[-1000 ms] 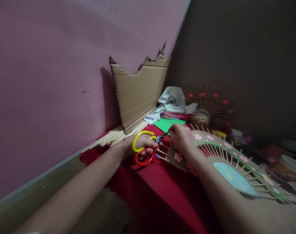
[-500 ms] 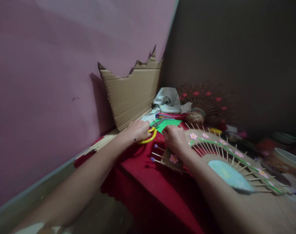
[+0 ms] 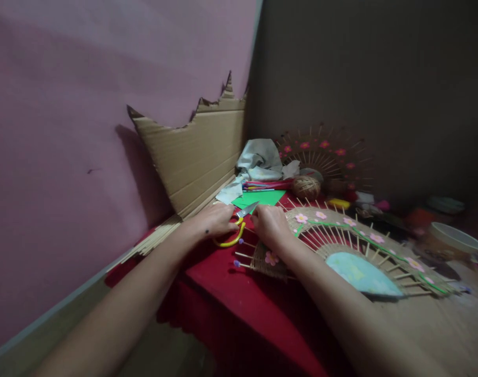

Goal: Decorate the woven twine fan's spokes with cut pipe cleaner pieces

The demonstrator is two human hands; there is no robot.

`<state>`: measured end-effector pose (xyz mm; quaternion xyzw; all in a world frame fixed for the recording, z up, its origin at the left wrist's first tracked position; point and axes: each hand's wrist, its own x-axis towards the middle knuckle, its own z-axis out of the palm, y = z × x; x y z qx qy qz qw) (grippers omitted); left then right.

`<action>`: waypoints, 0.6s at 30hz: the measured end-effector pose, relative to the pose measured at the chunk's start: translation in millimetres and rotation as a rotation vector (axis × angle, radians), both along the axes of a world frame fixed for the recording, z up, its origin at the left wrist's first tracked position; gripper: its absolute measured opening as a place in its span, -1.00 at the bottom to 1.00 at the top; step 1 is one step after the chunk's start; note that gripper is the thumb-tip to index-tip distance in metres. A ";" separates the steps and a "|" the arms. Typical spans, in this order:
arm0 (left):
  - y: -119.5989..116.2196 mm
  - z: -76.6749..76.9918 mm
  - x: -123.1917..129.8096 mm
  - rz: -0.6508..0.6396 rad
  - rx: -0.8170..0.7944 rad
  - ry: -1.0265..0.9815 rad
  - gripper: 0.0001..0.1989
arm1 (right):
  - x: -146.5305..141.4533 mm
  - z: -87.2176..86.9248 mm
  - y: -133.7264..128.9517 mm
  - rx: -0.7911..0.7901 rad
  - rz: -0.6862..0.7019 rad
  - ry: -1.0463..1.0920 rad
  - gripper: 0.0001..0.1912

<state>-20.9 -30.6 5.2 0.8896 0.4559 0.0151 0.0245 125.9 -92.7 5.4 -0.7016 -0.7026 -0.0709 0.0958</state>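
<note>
My left hand (image 3: 218,219) is closed at the yellow handle of a pair of scissors (image 3: 247,210), whose blades point away toward my right hand. Closed too, my right hand (image 3: 271,224) sits just above the left end of a woven fan-shaped piece (image 3: 341,222) of sticks and twine. Whatever its curled fingers hold is hidden. Pink flowers, a green trailing line and a light blue half-round centre decorate the fan piece. Purple-tipped sticks poke out from its left end. A green sheet (image 3: 262,198) lies beyond both hands.
A jagged cardboard piece (image 3: 195,152) leans on the pink wall, with thin sticks (image 3: 152,242) along its foot. Behind the green sheet are pink sticks, a twine ball (image 3: 306,187) and grey cloth (image 3: 260,157). Another flowered fan stands at the back. A round container (image 3: 455,241) is at right.
The view has turned slightly right, so things appear further left. The scissors and my left hand have come a little nearer to me. My right hand stays by the fan piece's left end.
</note>
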 end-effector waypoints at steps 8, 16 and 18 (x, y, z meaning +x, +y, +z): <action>36.7 17.9 -0.1 0.185 0.065 -0.055 -0.72 | -1.2 -2.8 -0.8 -0.023 0.004 0.011 -0.79; 54.8 -6.5 20.1 0.172 -0.018 -0.050 -0.82 | -5.8 -8.8 -0.6 -0.051 0.017 0.036 -0.78; 56.0 -10.8 21.1 0.177 -0.023 -0.086 -0.78 | -7.4 -9.6 -0.6 -0.057 0.022 0.045 -0.79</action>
